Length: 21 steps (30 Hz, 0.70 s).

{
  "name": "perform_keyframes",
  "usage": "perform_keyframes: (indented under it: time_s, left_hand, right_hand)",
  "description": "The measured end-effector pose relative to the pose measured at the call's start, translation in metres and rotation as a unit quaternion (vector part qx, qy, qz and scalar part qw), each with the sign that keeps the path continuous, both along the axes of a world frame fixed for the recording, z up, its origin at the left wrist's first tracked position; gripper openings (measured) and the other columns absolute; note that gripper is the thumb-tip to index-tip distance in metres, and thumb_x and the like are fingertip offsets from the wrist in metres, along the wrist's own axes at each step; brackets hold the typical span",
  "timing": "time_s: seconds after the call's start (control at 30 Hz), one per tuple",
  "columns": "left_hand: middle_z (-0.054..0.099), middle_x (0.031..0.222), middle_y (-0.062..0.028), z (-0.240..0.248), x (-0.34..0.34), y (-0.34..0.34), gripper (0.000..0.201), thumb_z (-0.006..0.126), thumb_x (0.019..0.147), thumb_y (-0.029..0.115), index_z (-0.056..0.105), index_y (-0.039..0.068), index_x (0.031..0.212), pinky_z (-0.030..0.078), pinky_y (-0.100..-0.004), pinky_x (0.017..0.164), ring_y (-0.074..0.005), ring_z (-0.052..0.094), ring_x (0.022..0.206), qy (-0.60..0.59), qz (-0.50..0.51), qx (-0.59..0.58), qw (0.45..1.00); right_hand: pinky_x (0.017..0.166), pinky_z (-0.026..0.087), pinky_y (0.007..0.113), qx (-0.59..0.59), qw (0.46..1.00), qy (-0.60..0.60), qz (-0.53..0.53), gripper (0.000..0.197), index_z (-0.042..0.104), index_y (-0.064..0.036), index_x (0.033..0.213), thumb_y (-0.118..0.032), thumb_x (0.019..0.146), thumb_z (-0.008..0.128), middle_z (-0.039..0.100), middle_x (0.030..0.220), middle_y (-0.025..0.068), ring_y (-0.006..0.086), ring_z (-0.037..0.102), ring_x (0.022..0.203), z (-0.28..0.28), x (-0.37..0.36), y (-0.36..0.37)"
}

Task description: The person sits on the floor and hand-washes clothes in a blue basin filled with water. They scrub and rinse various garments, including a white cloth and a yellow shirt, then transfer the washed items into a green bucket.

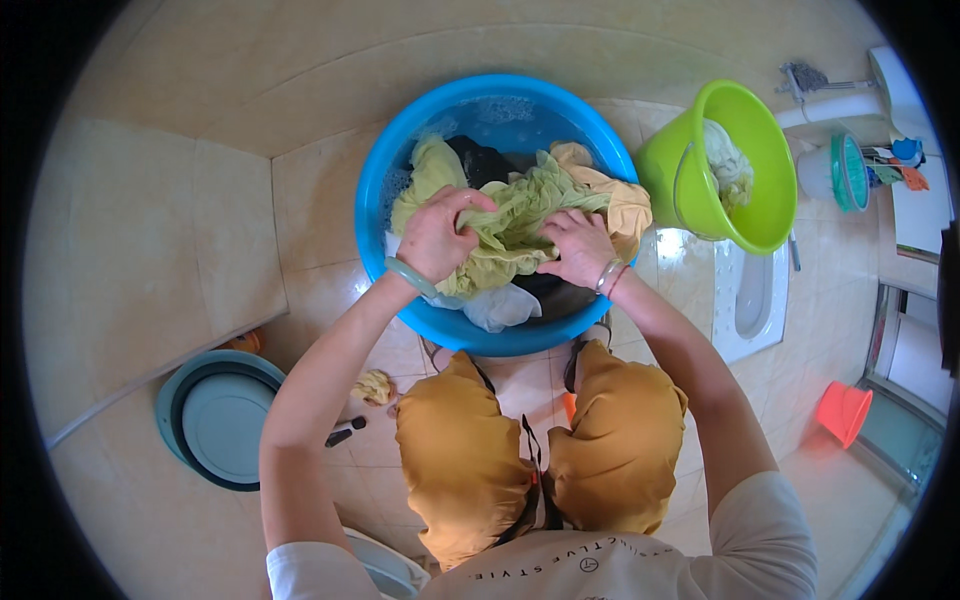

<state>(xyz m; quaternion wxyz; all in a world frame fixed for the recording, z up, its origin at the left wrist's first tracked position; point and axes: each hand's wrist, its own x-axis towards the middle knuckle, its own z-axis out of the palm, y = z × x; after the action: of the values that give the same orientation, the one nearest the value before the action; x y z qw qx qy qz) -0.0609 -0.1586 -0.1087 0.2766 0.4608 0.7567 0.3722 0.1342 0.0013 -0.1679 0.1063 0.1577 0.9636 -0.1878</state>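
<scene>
A big round blue basin of sudsy water stands on the floor before me, full of wet laundry. Across its middle lies a crumpled light green garment. My left hand, with a pale bangle at the wrist, curls its fingers into the garment's left part. On its right part, my right hand grips the folds, a silvery bracelet and red string at that wrist. Around it are a dark cloth, a peach cloth and a whitish cloth. Some fingertips are hidden in the fabric.
A lime green bucket with a pale wet cloth stands right of the basin. Beyond it is a squat toilet. Grey-green basins and a brush lie at left; a coral bucket stands at right.
</scene>
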Motion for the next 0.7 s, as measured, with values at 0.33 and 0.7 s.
perform_keyframes:
  time_s: [0.33,0.7]
  left_hand:
    - [0.063,0.113,-0.0108,-0.036,-0.029,-0.014,0.050,0.047,0.070,-0.004,0.069,0.016,0.110,0.049,-0.0297,0.082,-0.0199,0.062,0.091,-0.221,-0.024,-0.210,0.952]
    - [0.068,0.089,-0.0005,0.040,-0.039,-0.017,0.048,0.041,0.075,0.008,0.070,0.013,0.113,0.039,-0.0191,0.047,-0.0042,0.046,0.056,-0.192,0.123,-0.098,0.969]
  right_hand:
    - [0.095,0.035,0.039,-0.158,0.968,0.177,0.079,0.023,0.066,-0.0078,0.085,-0.030,0.088,0.060,0.064,0.085,0.0095,0.0241,0.058,0.096,0.039,-0.003,0.002]
    - [0.052,0.039,0.035,-0.196,0.929,0.309,0.044,0.021,0.058,-0.0021,0.073,-0.017,0.083,0.069,0.049,0.063,0.0098,0.0256,0.050,0.056,0.140,-0.026,-0.003]
